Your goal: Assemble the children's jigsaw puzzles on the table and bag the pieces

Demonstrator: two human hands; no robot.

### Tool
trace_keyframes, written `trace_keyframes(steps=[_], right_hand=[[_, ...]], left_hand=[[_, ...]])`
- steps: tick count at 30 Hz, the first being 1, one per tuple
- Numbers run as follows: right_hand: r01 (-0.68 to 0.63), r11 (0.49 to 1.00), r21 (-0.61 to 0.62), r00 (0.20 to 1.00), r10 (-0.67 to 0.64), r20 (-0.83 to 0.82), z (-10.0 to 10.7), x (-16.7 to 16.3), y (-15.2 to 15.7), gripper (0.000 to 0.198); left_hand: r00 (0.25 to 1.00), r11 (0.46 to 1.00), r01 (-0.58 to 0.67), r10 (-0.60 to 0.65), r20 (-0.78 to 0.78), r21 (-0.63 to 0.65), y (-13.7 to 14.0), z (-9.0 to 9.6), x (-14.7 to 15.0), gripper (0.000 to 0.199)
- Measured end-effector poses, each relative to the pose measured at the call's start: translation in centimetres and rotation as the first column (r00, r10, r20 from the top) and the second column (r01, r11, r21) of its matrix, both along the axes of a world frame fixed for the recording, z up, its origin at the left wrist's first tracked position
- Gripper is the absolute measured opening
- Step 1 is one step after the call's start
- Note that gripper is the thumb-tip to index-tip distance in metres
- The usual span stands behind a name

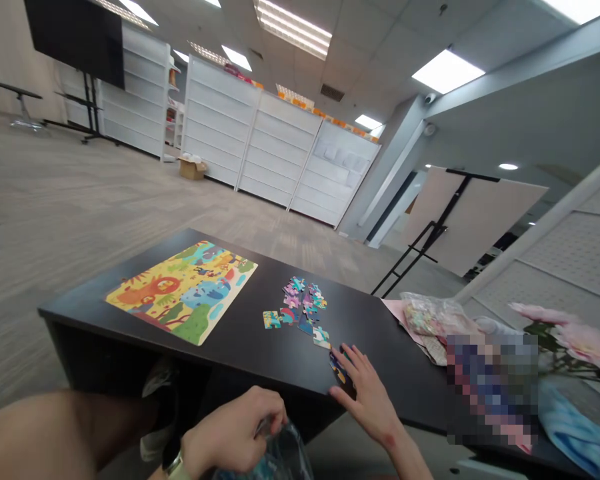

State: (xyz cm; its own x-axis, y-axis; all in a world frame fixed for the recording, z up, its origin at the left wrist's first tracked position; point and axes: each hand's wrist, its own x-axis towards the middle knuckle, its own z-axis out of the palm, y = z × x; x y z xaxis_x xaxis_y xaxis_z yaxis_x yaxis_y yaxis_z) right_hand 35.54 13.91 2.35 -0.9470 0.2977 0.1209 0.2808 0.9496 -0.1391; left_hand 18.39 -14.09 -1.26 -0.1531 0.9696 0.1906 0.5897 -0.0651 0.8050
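Note:
My left hand (pixel 240 427), with a watch at the wrist, is closed on the rim of a clear plastic bag (pixel 287 453) below the table's front edge. Bluish contents show dimly through the plastic. My right hand (pixel 363 390) lies with fingers apart at the front edge of the dark table, partly over some dark blue and yellow puzzle pieces (pixel 339 370). Just beyond it is a small heap of colourful puzzle pieces (pixel 307 303), with a few single ones nearer me. To the left lies a bright animal puzzle picture (pixel 180 290).
The black table (pixel 260 353) has filled plastic packets (pixel 435 313), pink flowers (pixel 590 337) and a blue cloth (pixel 580 427) on its right side. Beyond it stand an easel board (pixel 475 213), white shelves (pixel 280 153) and a cardboard box (pixel 193 168).

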Motion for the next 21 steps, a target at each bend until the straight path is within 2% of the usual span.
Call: trace_keyframes(steps=[4, 7, 9, 12, 17, 21], right_hand=[[-0.084, 0.979, 0.186, 0.993, 0.098, -0.066, -1.6, 1.1, -1.8, 0.052], [-0.148, 0.927, 0.343, 0.965, 0.211, -0.153, -2.9, 2.1, -2.3, 0.042], [-0.169, 0.901, 0.400, 0.947, 0.262, -0.189, -3.1, 2.3, -2.3, 0.040], [-0.191, 0.883, 0.429, 0.926, 0.307, -0.219, -2.4, 2.0, -2.1, 0.049], [-0.224, 0.861, 0.457, 0.878, 0.382, -0.289, -1.7, 1.7, -2.0, 0.045], [-0.262, 0.884, 0.386, 0.847, 0.403, -0.347, -1.8, 1.8, -0.7, 0.038]], left_hand=[[1.000, 1.000, -0.006, 0.006, -0.012, -0.010, 0.3, -0.4, 0.0, 0.031], [1.000, 1.000, -0.003, 0.003, -0.003, 0.023, 0.4, -0.5, 0.0, 0.032], [1.000, 0.999, 0.012, -0.012, 0.002, 0.050, 0.4, -0.5, 0.1, 0.032], [0.999, 0.998, 0.033, -0.033, -0.010, 0.052, 0.5, -0.6, 0.4, 0.029], [0.997, 0.997, 0.068, -0.067, -0.034, 0.041, 0.9, -1.2, 0.6, 0.027], [0.996, 0.995, 0.084, -0.082, -0.025, 0.061, 1.0, -1.5, 0.6, 0.029]])
